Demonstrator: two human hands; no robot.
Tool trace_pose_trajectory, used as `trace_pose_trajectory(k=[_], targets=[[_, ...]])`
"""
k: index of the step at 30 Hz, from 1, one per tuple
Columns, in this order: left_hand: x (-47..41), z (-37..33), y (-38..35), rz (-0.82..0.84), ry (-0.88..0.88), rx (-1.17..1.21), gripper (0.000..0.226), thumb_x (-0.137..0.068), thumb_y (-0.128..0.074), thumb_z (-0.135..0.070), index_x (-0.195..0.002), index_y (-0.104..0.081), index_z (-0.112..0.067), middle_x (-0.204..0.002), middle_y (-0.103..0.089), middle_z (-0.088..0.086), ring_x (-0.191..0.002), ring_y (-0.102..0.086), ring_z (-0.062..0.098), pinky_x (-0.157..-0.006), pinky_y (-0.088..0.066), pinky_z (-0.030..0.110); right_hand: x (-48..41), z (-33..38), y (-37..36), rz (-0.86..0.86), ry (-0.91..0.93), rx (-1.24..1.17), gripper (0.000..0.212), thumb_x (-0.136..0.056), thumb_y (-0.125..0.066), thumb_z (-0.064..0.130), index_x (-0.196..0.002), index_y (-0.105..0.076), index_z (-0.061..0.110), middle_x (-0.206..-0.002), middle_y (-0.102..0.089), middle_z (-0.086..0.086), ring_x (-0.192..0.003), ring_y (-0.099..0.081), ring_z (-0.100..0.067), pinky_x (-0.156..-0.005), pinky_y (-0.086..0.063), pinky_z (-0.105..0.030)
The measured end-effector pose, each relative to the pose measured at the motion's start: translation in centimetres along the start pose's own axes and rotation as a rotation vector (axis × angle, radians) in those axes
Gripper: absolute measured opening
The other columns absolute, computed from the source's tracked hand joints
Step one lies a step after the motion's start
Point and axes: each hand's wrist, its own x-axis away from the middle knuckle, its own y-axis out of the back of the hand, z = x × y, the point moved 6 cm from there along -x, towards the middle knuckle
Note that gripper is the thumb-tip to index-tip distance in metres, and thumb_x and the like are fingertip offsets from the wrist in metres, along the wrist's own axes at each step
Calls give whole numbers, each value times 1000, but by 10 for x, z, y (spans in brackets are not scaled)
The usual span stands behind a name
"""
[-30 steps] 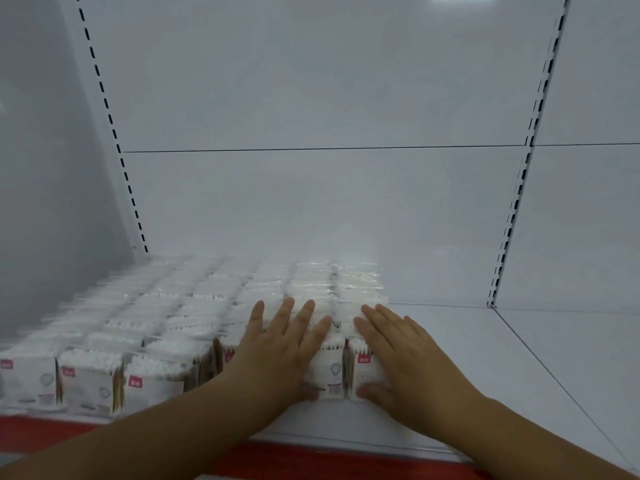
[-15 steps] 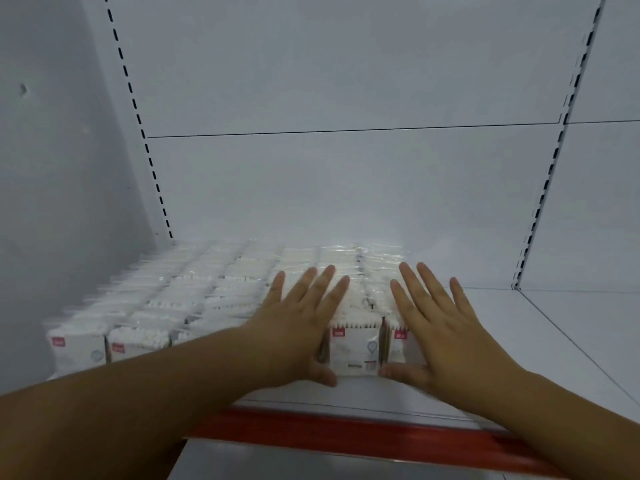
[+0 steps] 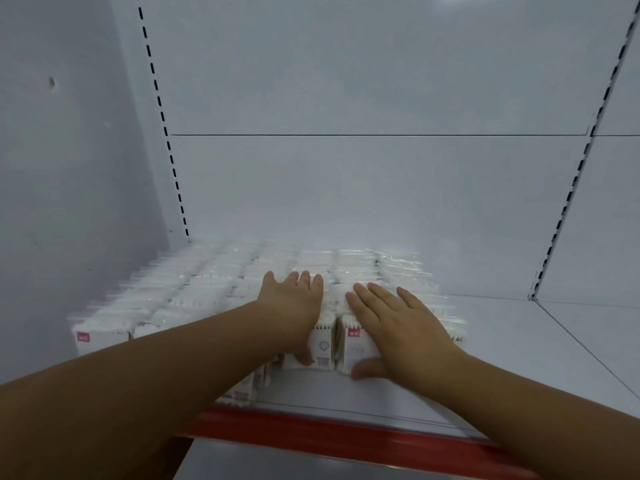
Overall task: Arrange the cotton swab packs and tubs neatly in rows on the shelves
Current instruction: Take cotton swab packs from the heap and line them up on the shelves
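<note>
Your cotton swab packs (image 3: 194, 292) sit on the left part of the shelf (image 3: 519, 341), from its left wall to about the middle. Their rows run from the front edge to the back. Your left hand (image 3: 294, 303) and right hand (image 3: 398, 327) both lie flat, fingers straight, across the tops of the two right-most rows. Your thumbs are down against the labelled front faces, and neither hand is curled around a pack.

Each pack stands upright with the swab heads up, so the sticks' long axis is vertical. The broad printed face looks toward the red front lip (image 3: 346, 434).

Expect the packs to be very light. They are wrapped in thin, glossy film, so they probably slide easily and may tip in a chain if you press high. The bundles likely give under a squeeze. Push low on the front face to square a row, or pinch a single pack by its two narrow sides to lift it.
</note>
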Motion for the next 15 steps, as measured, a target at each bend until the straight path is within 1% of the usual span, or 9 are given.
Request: trace_pose_trajectory(k=[1, 3, 5, 7, 8, 9, 10, 11, 15], targets=[[-1, 0, 1, 2, -2, -5, 130, -71, -75, -58, -151, 13, -7, -162, 4, 14, -149, -2, 29, -118, -12, 54, -1, 0, 1, -27, 15, 47, 108, -71, -62, 72, -152, -22, 12, -158, -22, -9, -145, -23, -26, -115, -20, -47], [-2, 0, 1, 0, -12, -16, 130, -70, -75, -59, -151, 12, -6, -162, 3, 14, -149, -4, 30, -118, -15, 54, -3, -3, -4, -41, 9, 49, 108, -53, -69, 79, -134, -54, 8, -136, -56, -12, -123, -56, -29, -95, -46, -48], [-3, 0, 1, -11, -26, -26, 130, -70, -75, -60, -151, 12, -7, -162, 1, 14, -149, -6, 30, -117, -16, 54, -4, -6, -7, -29, -15, 21, 105, -52, -63, 82, -128, -59, 9, -127, -63, -11, -115, -62, -28, -88, -51, -46], [-4, 1, 1, -17, -36, -23, 132, -69, -74, -62, -151, 15, -10, -162, 0, 14, -149, -6, 30, -118, -14, 54, -3, -5, -7, -29, -7, 68, 104, -64, -49, 81, -138, -48, 8, -139, -53, -13, -127, -52, -29, -97, -48, -50], [-4, 2, 1, -14, -42, -10, 134, -68, -74, -63, -150, 19, -13, -161, 2, 15, -149, -4, 31, -118, -12, 55, -3, -4, -7, -7, 11, 63, 106, -70, -42, 80, -147, -33, 8, -151, -37, -15, -138, -37, -31, -107, -37, -55], [-3, 3, 1, -3, -48, 13, 137, -66, -74, -65, -149, 24, -18, -161, 4, 15, -149, -2, 31, -118, -9, 55, -3, -4, -5, 33, 23, 51, 108, -74, -39, 79, -153, -13, 9, -159, -15, -14, -147, -15, -31, -115, -18, -57], [-1, 4, 1, 16, -50, 42, 139, -64, -74, -67, -147, 28, -22, -161, 9, 14, -149, 2, 30, -119, -6, 55, -1, -3, -2, 71, 24, 67, 111, -75, -38, 80, -153, 4, 12, -161, 5, -12, -148, 4, -30, -117, 0, -56], [1, 5, 1, 36, -51, 66, 141, -62, -73, -70, -146, 30, -25, -160, 15, 14, -149, 6, 30, -119, -3, 55, 1, -1, 4, 69, 26, 101, 113, -74, -36, 81, -151, 13, 14, -159, 17, -10, -147, 16, -29, -116, 9, -55], [14, 1, 24, 29, -62, 66, 128, -68, -52, -83, -146, 30, -23, -156, 29, 9, -146, 21, 28, -117, 5, 56, 20, -12, 44, -45, 29, 30, 104, -78, -29, 79, -151, 16, 20, -158, 22, -3, -145, 23, -19, -117, 14, -43]])
